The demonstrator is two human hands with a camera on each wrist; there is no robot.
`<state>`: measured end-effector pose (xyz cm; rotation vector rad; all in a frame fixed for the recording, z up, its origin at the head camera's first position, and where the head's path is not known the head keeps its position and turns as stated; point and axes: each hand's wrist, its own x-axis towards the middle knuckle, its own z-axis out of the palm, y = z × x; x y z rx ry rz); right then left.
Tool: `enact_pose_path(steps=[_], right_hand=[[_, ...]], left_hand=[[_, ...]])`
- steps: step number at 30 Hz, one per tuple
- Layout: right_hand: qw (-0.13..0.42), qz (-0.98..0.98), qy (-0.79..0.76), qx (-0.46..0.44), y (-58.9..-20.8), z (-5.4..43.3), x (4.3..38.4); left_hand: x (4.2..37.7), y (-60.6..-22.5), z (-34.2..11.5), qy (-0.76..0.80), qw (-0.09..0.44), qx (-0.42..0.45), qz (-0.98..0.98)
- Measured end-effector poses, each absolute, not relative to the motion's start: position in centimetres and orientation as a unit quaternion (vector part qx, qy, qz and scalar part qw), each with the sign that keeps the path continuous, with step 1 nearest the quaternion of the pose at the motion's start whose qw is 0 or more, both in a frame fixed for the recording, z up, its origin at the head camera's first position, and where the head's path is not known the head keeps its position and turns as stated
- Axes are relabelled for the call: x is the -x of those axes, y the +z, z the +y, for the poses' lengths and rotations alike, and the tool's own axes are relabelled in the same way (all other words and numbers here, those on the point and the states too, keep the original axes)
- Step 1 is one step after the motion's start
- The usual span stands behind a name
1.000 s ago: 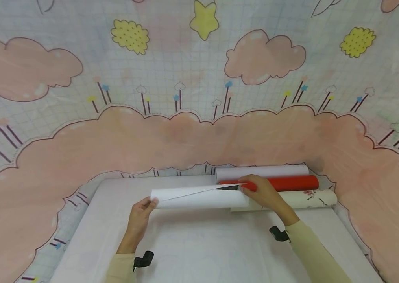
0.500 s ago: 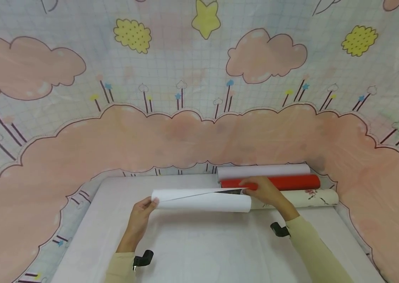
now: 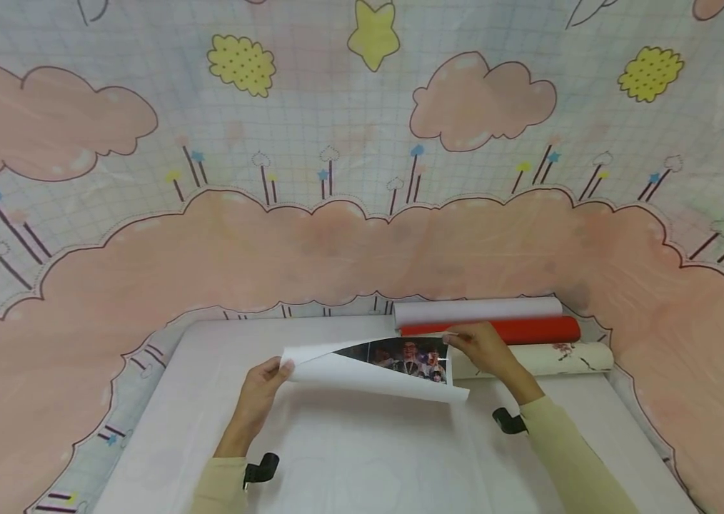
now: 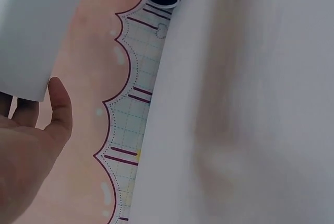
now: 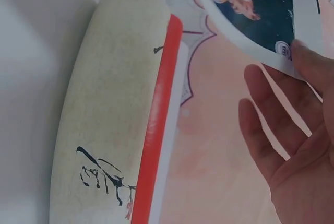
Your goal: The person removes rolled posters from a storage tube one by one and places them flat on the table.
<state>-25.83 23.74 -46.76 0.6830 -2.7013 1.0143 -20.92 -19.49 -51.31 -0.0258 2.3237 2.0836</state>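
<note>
Holding a half-curled poster [image 3: 365, 373] up over the white table [image 3: 362, 446], toward the back edge, between both hands. Pinching its left end in the left hand [image 3: 258, 392], with thumb in front and fingers behind, probably to anchor the tightly rolled part. Pinching its upper right corner in the right hand [image 3: 480, 350], with the other fingers loosely extended and spread away from the paper, likely to hold the curl apart and bare the dark printed picture [image 3: 410, 357]. Hard to tell how far the fingertips hidden behind the sheet are bent.

Just beyond, lying side by side at the back right: a cream roll [image 3: 561, 359] with a blossom branch, a red roll [image 3: 542, 330] and a white roll [image 3: 480, 311], perhaps grouped parallel for stability. Farther out, behind the table, a cloud-patterned cloth [image 3: 362, 250].
</note>
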Motion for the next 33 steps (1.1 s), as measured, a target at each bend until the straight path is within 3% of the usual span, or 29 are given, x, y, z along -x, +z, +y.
enact_pose_path(steps=[13,20,29,33], right_hand=[[0.087,-0.895,0.405,-0.164,-47.0,24.3,24.9],[0.087,-0.892,0.424,-0.129,-47.4,24.2,24.5],[0.084,-0.893,0.434,-0.091,-47.7,24.0,24.3],[0.083,-0.888,0.445,-0.075,-48.0,24.0,24.3]], left_hand=[[21.4,-50.9,-18.7,0.67,-0.028,0.012,0.742],[21.4,-50.3,-17.8,0.732,0.016,0.021,0.681],[21.2,-50.7,-17.1,0.767,0.031,0.083,0.636],[21.0,-51.5,-16.6,0.799,0.072,0.087,0.59]])
